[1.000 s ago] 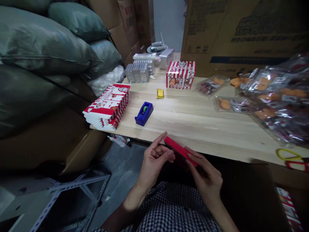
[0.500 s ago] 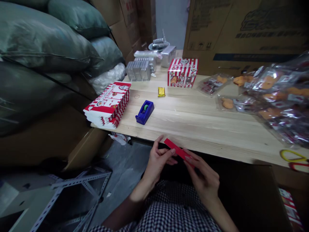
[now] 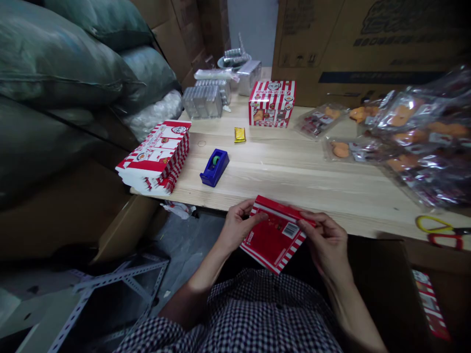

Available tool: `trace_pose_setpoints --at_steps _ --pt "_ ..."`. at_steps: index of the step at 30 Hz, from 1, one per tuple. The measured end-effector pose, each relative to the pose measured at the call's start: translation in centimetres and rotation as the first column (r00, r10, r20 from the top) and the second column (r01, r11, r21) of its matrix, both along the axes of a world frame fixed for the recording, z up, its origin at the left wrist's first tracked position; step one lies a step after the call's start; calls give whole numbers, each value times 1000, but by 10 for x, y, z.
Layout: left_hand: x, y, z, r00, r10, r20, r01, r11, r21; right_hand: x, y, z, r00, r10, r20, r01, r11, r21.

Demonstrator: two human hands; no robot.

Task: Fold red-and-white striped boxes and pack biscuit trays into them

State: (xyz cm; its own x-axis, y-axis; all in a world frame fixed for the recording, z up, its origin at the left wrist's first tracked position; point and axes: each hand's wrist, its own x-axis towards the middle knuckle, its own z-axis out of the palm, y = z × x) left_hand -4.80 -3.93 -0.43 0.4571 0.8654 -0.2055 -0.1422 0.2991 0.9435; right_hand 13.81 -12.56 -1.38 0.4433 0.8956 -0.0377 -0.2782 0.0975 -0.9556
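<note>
A flat red-and-white striped carton (image 3: pixel 274 236) with a barcode is held over my lap, just below the near edge of the wooden table (image 3: pixel 294 176). My left hand (image 3: pixel 239 226) grips its left side and my right hand (image 3: pixel 326 240) grips its upper right corner. The printed red face is tilted towards me. A stack of the same flat cartons (image 3: pixel 156 157) lies at the table's left end. One carton made up into a box (image 3: pixel 271 104) stands at the back.
A blue tape dispenser (image 3: pixel 214 167) and a small gold packet (image 3: pixel 239 134) lie on the table. Clear bags of orange snacks (image 3: pixel 415 137) fill the right side. Scissors (image 3: pixel 439 231) rest at the right edge. Silver trays (image 3: pixel 208 100), big cardboard boxes (image 3: pixel 368 44) and grey sacks (image 3: pixel 62 63) surround the table.
The carton was edge-on between my fingers; it has turned so that its broad printed face shows. Both hands shifted to its sides, and the view dropped slightly.
</note>
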Motion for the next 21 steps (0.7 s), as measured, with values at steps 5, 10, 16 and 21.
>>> trace_pose_setpoints --at_steps 5,10,16,21 --pt "-5 3 -11 998 -41 -49 45 995 85 20 13 -18 962 -194 -193 184 980 -70" --pt "-10 43 -16 941 -120 -315 222 924 311 33 29 -59 941 -267 -209 255 963 -82" --pt "4 127 -19 790 -124 -601 444 791 421 52 61 -69 943 -143 302 161 986 -35" --pt "15 153 -44 692 229 -685 418 646 639 122 120 -54 734 -306 607 398 917 -19"
